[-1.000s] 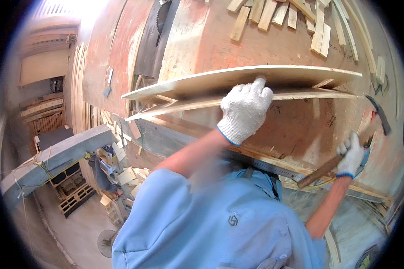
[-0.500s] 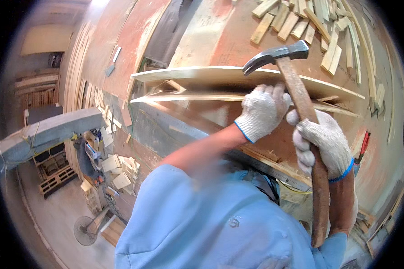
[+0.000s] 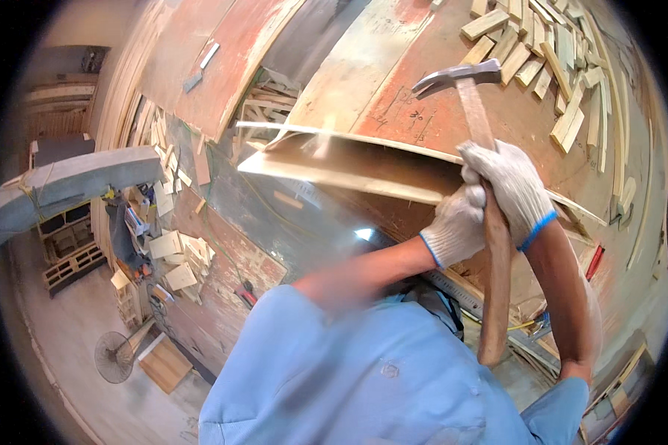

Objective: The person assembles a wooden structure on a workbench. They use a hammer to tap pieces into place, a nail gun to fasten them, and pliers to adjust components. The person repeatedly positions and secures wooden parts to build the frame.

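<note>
My right hand (image 3: pixel 506 189), in a white knit glove with a blue cuff, grips the wooden handle of a claw hammer (image 3: pixel 495 278). The hammer's dark metal head points up and away from me. My left hand (image 3: pixel 454 228), gloved alike, is closed right beside it, its fingertips close to the handle. What those fingers pinch, if anything, is hidden. Under both hands, a long wooden assembly of thin boards (image 3: pixel 349 180) lies slantwise across the bench, with a gap between its two long edges. My hands cover part of its right end.
Many short wood strips (image 3: pixel 531 70) are heaped at the far right. A red-handled tool (image 3: pixel 594 261) lies near my right forearm. Offcuts (image 3: pixel 179 259) and a standing fan (image 3: pixel 114 357) are at the left. A metal straightedge (image 3: pixel 453 285) lies close to my body.
My right hand and the hammer have moved up and left, close against my left hand. My left hand has come down toward me. The boards now slant more in view.
</note>
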### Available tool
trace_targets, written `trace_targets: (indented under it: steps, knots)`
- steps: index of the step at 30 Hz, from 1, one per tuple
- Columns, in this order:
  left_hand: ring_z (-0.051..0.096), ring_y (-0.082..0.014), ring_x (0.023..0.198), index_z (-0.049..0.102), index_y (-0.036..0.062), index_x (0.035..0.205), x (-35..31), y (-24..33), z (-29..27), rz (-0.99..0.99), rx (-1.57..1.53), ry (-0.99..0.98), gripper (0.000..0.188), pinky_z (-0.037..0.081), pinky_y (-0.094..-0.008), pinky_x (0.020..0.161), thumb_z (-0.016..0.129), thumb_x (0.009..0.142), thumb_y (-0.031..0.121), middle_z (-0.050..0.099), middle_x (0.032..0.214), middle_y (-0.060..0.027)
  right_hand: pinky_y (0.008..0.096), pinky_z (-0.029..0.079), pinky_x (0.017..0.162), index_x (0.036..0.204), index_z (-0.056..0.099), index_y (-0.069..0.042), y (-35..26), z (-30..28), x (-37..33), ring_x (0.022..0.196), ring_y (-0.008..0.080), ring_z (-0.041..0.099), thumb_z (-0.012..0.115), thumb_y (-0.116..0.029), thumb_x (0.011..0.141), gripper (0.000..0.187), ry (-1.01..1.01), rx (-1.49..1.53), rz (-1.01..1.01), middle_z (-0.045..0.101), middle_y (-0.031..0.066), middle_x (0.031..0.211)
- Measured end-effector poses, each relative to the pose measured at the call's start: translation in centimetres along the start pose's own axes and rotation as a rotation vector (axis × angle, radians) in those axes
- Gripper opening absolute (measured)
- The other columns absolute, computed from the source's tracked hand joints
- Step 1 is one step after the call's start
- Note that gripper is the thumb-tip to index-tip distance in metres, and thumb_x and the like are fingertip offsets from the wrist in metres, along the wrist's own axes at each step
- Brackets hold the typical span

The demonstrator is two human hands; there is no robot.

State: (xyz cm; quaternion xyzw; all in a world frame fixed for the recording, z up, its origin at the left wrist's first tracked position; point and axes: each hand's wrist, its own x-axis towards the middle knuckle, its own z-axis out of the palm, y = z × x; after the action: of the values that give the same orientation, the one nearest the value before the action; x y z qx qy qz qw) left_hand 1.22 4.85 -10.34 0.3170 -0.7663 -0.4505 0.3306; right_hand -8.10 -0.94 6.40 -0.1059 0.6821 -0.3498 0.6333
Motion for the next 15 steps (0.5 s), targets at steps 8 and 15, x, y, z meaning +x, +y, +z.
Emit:
trace_targets:
  steps: [8, 15]
  knots:
    - [0.066, -0.0351, 0.087, 0.066, 0.0079, 0.095, 4.3, 0.4, -1.3, -0.139, -0.678, -0.033, 0.03, 0.052, -0.0464, 0.075, 0.075, 0.088, 0.035, 0.064, 0.084, -0.013, 0.0261, 0.044, 0.039, 0.111, 0.059, -0.002, -0.3, -0.4, -7.3, 0.045, 0.0094, 0.051, 0.064, -0.014, 0.089, 0.025, -0.06, -0.273, -0.059, 0.056, 0.0018, 0.069]
    - [0.067, -0.0187, 0.101, 0.061, 0.0118, 0.113, 2.3, 0.5, -0.9, -0.485, -1.142, -0.09, 0.027, 0.057, -0.0405, 0.081, 0.058, 0.106, 0.038, 0.065, 0.105, -0.0026, 0.0275, 0.044, 0.041, 0.101, 0.062, -0.004, -0.5, 1.4, -3.6, 0.046, 0.0105, 0.053, 0.066, -0.024, 0.096, 0.021, -0.066, -0.272, -0.102, 0.055, 0.0004, 0.067]
